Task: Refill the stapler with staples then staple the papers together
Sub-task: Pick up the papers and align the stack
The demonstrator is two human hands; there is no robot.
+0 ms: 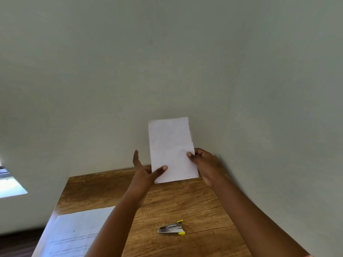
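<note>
Plain pale wall fills most of the view, with a wooden counter pushed up against it. Both hands hold a small stack of papers upright near the wall, long axis vertical: left hand with the thumb pressed on the lower left corner and the fingers spread wide, right hand pinching the right edge. The stapler lies on the counter below the hands, closer to the person, long axis roughly left-right (looks hinged open, though it's a bit small to be sure). I'd guess the right hand is a touch nearer. Another printed sheet sits at the left edge, well apart, so there's lots of bare wood around the stapler.
</note>
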